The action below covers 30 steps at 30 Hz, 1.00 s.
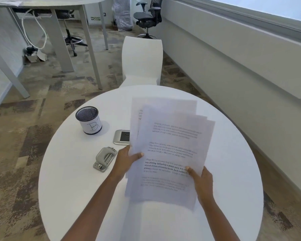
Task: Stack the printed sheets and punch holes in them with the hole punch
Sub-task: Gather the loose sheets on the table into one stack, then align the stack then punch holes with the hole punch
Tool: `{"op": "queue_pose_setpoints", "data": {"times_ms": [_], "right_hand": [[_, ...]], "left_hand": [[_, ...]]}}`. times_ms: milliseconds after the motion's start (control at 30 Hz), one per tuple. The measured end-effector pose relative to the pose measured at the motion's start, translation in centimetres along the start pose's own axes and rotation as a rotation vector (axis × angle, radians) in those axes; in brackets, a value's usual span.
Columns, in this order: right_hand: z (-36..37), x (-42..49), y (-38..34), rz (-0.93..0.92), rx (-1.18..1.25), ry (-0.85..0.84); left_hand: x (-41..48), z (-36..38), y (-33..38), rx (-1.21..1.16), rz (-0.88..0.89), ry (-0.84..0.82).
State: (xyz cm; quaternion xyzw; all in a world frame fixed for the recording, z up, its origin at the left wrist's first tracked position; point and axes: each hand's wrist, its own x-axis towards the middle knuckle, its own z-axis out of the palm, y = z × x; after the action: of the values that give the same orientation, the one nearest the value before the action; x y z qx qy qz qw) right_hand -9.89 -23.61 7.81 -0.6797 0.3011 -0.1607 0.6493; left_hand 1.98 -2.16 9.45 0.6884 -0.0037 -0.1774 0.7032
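Several printed sheets (169, 146) are held fanned and uneven above the round white table (69, 180), their edges out of line. My left hand (127, 160) grips the sheets' left edge, thumb on top of the paper. My right hand (201, 180) holds the lower right edge, thumb on the printed face. A grey metal hole punch (103, 159) lies on the table just left of my left hand, apart from the paper.
A black mesh pen cup (89, 120) with a white label stands at the table's far left. A grey socket panel (121, 137) is set in the tabletop, partly hidden by the sheets. A white chair (142, 61) stands behind the table.
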Motion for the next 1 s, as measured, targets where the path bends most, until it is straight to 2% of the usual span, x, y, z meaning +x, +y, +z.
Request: {"op": "queue_pose_setpoints", "data": {"times_ms": [100,200,267,433,633,800,1000], "right_hand": [[0.2,0.0,-2.4,-0.145,0.091,0.093],[0.1,0.0,-3.8,-0.214,0.110,0.128],[0.1,0.0,-4.0,-0.220,0.095,0.119],[0.7,-0.6,-3.2,-0.236,0.052,0.092],[1.3,-1.2,-3.2,-0.226,0.115,0.088],[1.1,-1.0,-2.3,-0.201,0.067,0.027],[0.9,-1.0,-2.8,-0.215,0.106,0.064]], "left_hand": [[0.4,-0.3,2.3,0.011,0.146,0.003],[0.7,-0.9,3.3,0.122,0.229,0.002],[0.6,-0.9,3.2,0.170,0.235,0.018],[-0.3,0.1,2.1,0.108,0.194,0.029],[-1.4,1.2,2.6,0.122,0.306,0.090],[-1.6,1.3,2.1,0.199,0.216,0.011],[-1.7,1.6,2.4,0.216,0.255,0.022]]}}
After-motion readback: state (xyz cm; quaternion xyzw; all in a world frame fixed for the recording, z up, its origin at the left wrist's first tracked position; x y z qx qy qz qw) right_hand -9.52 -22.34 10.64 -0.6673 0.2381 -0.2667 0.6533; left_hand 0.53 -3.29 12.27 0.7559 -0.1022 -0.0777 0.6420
